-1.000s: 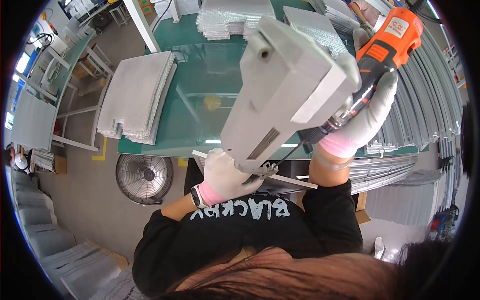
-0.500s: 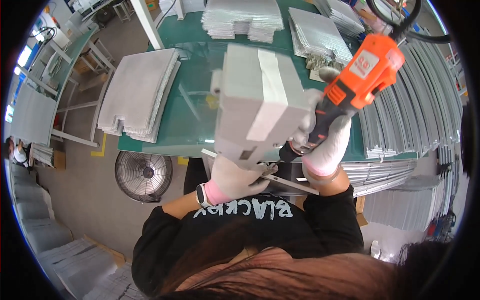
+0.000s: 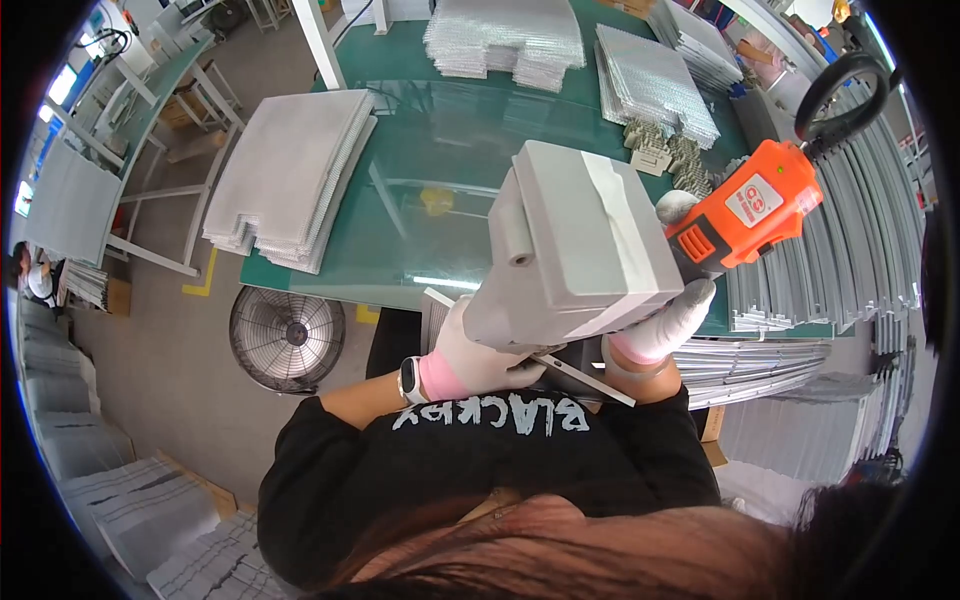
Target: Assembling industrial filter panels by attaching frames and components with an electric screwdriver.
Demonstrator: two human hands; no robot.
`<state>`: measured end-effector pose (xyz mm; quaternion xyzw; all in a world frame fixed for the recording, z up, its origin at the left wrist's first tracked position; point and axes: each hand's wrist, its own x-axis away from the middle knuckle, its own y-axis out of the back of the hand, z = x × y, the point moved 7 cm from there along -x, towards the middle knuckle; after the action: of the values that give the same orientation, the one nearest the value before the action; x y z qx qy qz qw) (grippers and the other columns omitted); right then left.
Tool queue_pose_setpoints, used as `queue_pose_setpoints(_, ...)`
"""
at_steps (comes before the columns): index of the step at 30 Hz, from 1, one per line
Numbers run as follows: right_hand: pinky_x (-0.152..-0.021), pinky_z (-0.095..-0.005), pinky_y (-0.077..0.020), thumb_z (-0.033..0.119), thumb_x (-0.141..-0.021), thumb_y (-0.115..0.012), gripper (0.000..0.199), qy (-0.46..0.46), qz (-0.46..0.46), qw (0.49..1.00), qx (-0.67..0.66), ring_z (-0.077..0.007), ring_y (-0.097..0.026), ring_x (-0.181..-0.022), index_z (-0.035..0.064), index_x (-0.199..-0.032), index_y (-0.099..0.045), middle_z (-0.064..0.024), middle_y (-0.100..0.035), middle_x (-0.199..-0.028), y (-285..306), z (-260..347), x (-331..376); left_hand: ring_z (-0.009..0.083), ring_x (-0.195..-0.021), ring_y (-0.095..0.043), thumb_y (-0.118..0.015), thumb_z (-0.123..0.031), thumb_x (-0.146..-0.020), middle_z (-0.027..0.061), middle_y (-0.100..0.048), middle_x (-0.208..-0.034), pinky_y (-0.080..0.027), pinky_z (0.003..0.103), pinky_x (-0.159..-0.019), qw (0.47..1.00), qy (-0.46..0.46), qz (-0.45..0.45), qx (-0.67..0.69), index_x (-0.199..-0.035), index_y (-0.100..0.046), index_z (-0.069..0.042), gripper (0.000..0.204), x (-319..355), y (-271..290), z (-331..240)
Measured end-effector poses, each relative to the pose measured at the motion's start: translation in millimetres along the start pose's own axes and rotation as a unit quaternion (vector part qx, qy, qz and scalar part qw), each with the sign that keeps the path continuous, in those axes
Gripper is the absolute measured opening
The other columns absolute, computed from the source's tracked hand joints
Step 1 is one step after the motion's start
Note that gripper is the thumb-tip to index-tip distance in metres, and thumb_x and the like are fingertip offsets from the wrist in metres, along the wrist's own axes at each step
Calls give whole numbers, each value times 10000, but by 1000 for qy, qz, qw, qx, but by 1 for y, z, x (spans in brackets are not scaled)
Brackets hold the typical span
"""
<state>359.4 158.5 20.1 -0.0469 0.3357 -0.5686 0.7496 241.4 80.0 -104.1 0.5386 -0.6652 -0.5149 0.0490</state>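
My right hand (image 3: 679, 322), in a white glove with a pink cuff, is wrapped round an orange and black electric screwdriver (image 3: 757, 203). A grey box-shaped housing (image 3: 577, 235) with a strip of white tape looms between my hands and hides the screwdriver's tip. Below it, my left hand (image 3: 470, 358), gloved alike, has its fingers closed on a thin metal strip (image 3: 590, 381) that slants in front of my body. The housing covers part of these fingers. What carries the housing is hidden.
On the green table (image 3: 400, 235) lie a stack of pale panels (image 3: 290, 165), silvery mesh sheets (image 3: 505, 40) and a pile of small metal clips (image 3: 655, 150). Many grey panels (image 3: 825, 220) stand at the right. A floor fan (image 3: 290, 335) is at the left, below the table edge.
The grey housing has shifted right and down in view and now covers the screwdriver's tip. The screwdriver has moved slightly right and down. My left hand stays on the metal strip.
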Motion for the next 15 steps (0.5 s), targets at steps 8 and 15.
queue_pose_setpoints(8,-383,-228,-364,603,-826,-690,798,-7,22,1000,-16,-108,-475,-435,7,-1254,-378,-54,-530,-635,-4,1,-3,238,-937,-619,-734,-325,-709,11,-653,-977,-495,416,-736,999,-21,-41,-16,-1054,-720,-267,350,-8,21,-13)
queue_pose_setpoints(15,-384,-238,-344,505,-996,-481,535,41,52,998,2,-96,-451,-466,43,-1265,-462,-35,-537,-706,-23,44,-56,244,-758,-623,-733,-333,-713,26,-629,-831,-445,418,-654,998,-1,-42,-38,-880,-716,-187,222,-20,41,-13)
